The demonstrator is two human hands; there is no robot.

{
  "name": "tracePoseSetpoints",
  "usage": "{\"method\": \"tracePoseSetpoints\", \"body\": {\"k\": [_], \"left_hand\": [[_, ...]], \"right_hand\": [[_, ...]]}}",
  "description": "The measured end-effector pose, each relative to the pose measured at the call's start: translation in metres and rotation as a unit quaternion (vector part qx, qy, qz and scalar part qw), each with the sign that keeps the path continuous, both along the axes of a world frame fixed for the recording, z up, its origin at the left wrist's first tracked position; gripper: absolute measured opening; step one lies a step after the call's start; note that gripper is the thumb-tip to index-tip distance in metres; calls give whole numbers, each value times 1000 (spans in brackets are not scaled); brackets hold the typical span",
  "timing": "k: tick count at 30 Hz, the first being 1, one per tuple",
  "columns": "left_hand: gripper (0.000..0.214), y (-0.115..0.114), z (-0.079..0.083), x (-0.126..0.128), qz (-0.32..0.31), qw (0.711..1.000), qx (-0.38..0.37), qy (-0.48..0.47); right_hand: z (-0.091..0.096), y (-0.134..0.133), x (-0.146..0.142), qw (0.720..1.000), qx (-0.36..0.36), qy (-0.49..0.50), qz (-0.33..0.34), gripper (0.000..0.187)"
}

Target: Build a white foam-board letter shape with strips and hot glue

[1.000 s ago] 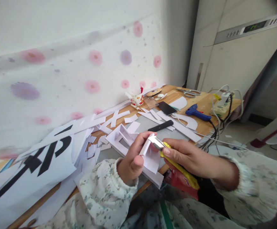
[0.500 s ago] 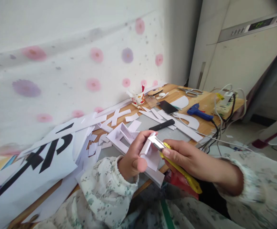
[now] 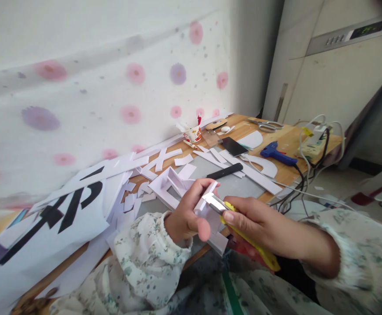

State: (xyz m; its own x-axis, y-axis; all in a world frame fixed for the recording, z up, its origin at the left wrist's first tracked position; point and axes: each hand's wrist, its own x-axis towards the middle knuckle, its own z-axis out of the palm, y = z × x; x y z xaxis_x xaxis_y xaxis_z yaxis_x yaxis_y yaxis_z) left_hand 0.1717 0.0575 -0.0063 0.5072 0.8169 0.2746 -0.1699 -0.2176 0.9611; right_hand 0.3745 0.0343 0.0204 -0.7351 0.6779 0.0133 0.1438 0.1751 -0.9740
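Observation:
My left hand (image 3: 187,215) grips a small white foam-board piece (image 3: 212,189) by its upper edge, the thumb stretched out below. In my right hand (image 3: 255,225) is a yellow utility knife (image 3: 267,254), its metal blade out and touching the near edge of that piece. The thumb rests near the front of the handle. Below and behind my left hand lies a white box-like foam-board frame (image 3: 160,186) on the grey cutting mat (image 3: 250,189). My hands hide part of this frame, so I cannot tell whether the held piece is joined to it.
A black-handled tool (image 3: 225,171) lies on the mat among white strips. Farther back are a phone (image 3: 235,146), a paper cup (image 3: 192,134), scissors (image 3: 266,125), a blue glue gun (image 3: 278,154) and a power strip (image 3: 315,142) with cables. Printed paper sheets (image 3: 89,227) cover the left side.
The knife blade has slid a little down along the edge of the white piece, towards my left thumb. Both hands keep their grip. The view has shifted slightly.

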Motion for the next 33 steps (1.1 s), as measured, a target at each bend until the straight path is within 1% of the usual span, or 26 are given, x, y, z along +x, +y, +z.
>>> {"method": "tracePoseSetpoints", "body": {"k": [4, 6, 8, 11, 13, 15, 17, 23, 27, 30, 33], "left_hand": [[93, 2, -5, 0, -18, 1000, 14, -15], [92, 2, -5, 0, -21, 999, 17, -18], [93, 1, -4, -1, -17, 1000, 16, -5], [96, -1, 0, -1, -3, 1000, 3, 23], [96, -2, 2, -2, 5, 999, -3, 33], [96, -2, 2, -2, 10, 999, 0, 36], [95, -2, 2, -1, 9, 999, 11, 30], [84, -3, 5, -1, -16, 999, 28, 31], [89, -1, 0, 0, -19, 998, 50, 17], [93, 1, -5, -1, -23, 999, 44, 0], [94, 2, -7, -1, -30, 999, 34, 0]], "right_hand": [[2, -5, -4, 1000, -6, -10, 9, 38], [2, -5, -4, 1000, 8, -22, 8, 38], [1, -3, -2, 999, 33, -26, 2, 38], [-2, 2, 2, 997, 63, -25, -31, 39], [-3, 4, 3, 996, 66, -30, -46, 39], [-4, 3, 2, 996, 66, -31, -44, 39], [-4, 2, 0, 997, 60, -24, -33, 39], [-4, -4, -4, 1000, -3, -4, -14, 42], [-3, -7, -5, 1000, -12, -3, 0, 41], [-1, -9, -7, 1000, -8, -7, 6, 39], [2, -9, -8, 1000, -6, -7, 9, 39]]}}
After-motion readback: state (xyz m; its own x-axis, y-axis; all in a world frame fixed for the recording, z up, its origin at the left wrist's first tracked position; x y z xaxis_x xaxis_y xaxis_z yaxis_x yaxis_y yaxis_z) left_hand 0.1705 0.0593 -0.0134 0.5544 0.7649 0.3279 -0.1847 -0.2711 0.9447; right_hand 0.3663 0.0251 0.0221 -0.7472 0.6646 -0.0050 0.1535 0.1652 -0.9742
